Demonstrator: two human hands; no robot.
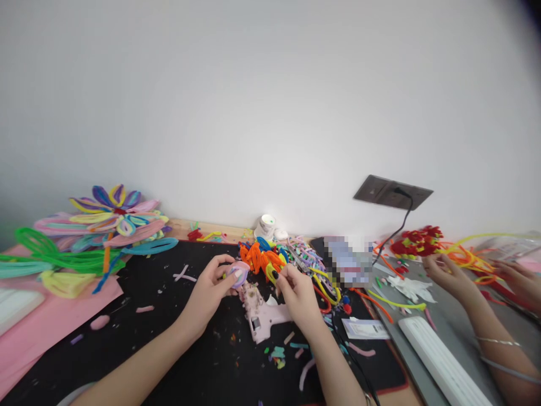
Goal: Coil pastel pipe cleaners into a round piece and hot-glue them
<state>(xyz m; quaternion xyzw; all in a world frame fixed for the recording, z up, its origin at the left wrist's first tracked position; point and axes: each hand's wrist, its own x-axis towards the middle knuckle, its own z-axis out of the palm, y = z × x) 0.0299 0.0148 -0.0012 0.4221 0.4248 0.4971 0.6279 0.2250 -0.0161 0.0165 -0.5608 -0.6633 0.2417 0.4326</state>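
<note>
My left hand [216, 280] is closed around a small rounded piece in lilac and pink [240, 274], which looks like a bent pipe cleaner bundle. The fingers of my right hand [296, 296] pinch together at a yellow pipe cleaner loop [270, 273], with a small dark spot at the fingertips. Between and below both hands lies a pale pink glue gun [262, 317] on the black mat [169, 338]. Just behind the hands sit orange pipe cleaner loops [255, 256], partly hidden by the fingers.
A multicoloured pipe cleaner flower [120, 211] and green loops [54, 251] lie at left. A white cup [266, 225] stands by the wall. On the right are a phone-like blurred item [346, 262], a white power strip [442, 361], a black cable [395, 231] and another person's hands [450, 273].
</note>
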